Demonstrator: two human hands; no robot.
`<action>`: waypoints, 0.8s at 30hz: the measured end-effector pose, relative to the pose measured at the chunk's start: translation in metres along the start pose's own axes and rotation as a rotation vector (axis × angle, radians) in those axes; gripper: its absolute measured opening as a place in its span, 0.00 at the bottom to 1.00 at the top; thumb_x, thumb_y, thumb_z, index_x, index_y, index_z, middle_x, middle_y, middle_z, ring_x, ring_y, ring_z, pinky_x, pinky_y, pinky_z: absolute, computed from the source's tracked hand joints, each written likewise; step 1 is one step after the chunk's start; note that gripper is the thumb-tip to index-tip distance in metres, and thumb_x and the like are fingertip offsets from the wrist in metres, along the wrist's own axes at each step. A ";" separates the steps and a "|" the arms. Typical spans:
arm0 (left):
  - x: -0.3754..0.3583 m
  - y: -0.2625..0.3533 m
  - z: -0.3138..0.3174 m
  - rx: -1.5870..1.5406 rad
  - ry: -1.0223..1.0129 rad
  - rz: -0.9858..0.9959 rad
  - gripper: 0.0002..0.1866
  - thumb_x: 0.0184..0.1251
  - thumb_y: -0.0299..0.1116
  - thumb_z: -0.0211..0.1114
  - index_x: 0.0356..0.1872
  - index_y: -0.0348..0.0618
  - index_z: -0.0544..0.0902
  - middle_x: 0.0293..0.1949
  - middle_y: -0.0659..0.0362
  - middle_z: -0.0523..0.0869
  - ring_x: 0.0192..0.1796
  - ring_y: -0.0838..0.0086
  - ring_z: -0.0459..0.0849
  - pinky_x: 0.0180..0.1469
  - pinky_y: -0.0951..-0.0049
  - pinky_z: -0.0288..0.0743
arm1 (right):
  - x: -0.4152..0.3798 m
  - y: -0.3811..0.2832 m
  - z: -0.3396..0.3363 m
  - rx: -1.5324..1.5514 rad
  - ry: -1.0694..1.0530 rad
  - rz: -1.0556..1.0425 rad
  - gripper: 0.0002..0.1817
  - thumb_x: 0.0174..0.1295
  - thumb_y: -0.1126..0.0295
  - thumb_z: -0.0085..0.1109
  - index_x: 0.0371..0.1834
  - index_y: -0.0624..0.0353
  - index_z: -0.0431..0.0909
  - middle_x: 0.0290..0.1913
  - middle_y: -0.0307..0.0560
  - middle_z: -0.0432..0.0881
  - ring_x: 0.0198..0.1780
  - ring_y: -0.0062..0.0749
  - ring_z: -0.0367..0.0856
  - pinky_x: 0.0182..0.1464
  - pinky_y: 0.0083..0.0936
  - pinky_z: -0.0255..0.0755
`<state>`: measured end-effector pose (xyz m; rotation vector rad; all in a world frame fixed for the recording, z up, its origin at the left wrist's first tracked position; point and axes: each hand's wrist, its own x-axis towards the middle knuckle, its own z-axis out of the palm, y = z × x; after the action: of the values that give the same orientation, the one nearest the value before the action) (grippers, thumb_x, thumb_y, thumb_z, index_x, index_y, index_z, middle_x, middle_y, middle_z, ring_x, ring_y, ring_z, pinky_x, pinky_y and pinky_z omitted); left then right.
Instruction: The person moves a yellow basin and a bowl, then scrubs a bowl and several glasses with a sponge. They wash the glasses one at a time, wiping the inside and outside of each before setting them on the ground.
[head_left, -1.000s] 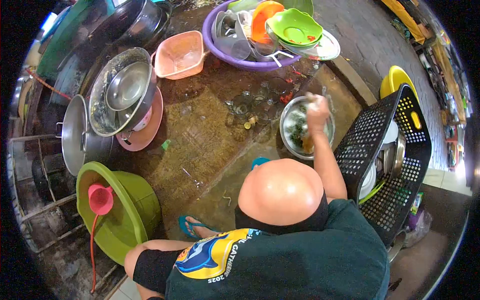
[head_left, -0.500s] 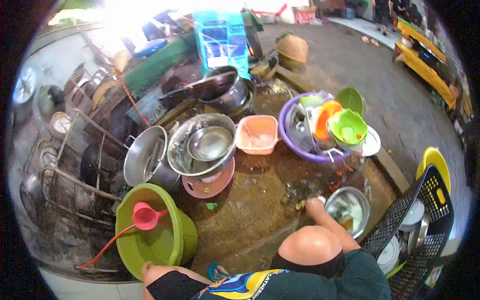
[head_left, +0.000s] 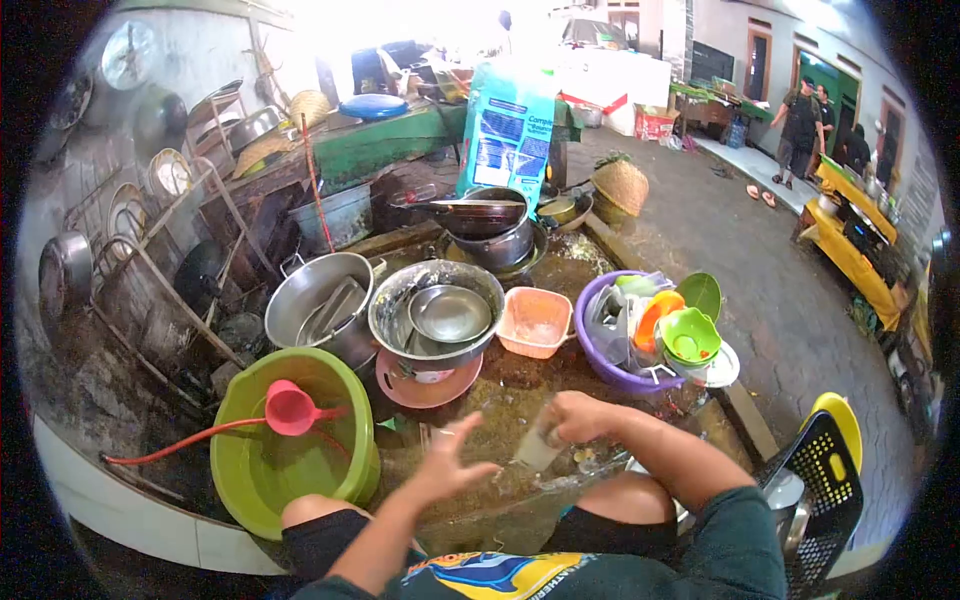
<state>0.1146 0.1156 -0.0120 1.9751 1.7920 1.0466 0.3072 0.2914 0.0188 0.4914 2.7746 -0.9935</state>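
My right hand (head_left: 580, 418) grips a translucent cup (head_left: 538, 445), which is tilted low over the wet floor. To its left, my left hand (head_left: 450, 465) hangs in the air with thumb and fingers spread, holding nothing. A big green bucket (head_left: 230, 450) with a pink dipper (head_left: 291, 408) in it stands at my left knee. Ahead of my hands are a large metal basin (head_left: 390, 300) with a smaller metal bowl (head_left: 450, 313) inside, and an orange square basket (head_left: 533, 322). The metal bowl by my right knee is mostly hidden behind my arm and leg.
A purple tub (head_left: 590, 350) heaped with bowls and plastic ware stands right of centre. A black crate (head_left: 825, 500) is at my right. Stacked pots (head_left: 490, 235) and a blue bag (head_left: 510, 130) stand farther back. A metal rack (head_left: 150, 310) lines the left wall. People (head_left: 800, 125) stand far right.
My right hand has come up and left from beside the metal bowl, now with the cup. My left hand has risen from near the green bucket into the middle. The view has tilted up.
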 end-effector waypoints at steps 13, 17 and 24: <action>0.003 -0.017 0.058 -1.032 0.161 -0.372 0.44 0.38 0.36 0.72 0.58 0.42 0.55 0.49 0.55 0.72 0.49 0.70 0.72 0.49 0.70 0.67 | 0.104 -0.074 0.042 0.036 1.037 0.080 0.11 0.44 0.66 0.58 0.22 0.63 0.73 0.24 0.54 0.73 0.28 0.46 0.72 0.29 0.36 0.66; -0.001 -0.052 0.070 -0.705 0.280 -0.307 0.41 0.38 0.33 0.72 0.56 0.42 0.59 0.47 0.56 0.73 0.48 0.72 0.73 0.48 0.71 0.68 | 0.106 -0.074 0.077 -0.251 1.160 -0.163 0.05 0.44 0.70 0.57 0.21 0.57 0.71 0.25 0.47 0.67 0.31 0.43 0.69 0.33 0.36 0.64; -0.014 -0.030 0.061 -0.731 0.104 -0.396 0.36 0.38 0.35 0.69 0.53 0.45 0.62 0.41 0.55 0.76 0.45 0.69 0.74 0.45 0.69 0.68 | 0.110 -0.064 0.081 -0.273 0.910 -0.426 0.06 0.43 0.67 0.57 0.20 0.57 0.74 0.25 0.48 0.70 0.32 0.47 0.70 0.35 0.37 0.66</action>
<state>0.1335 0.1235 -0.0782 1.1031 1.4523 1.4080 0.1845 0.2214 -0.0333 0.3738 3.8792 -0.4721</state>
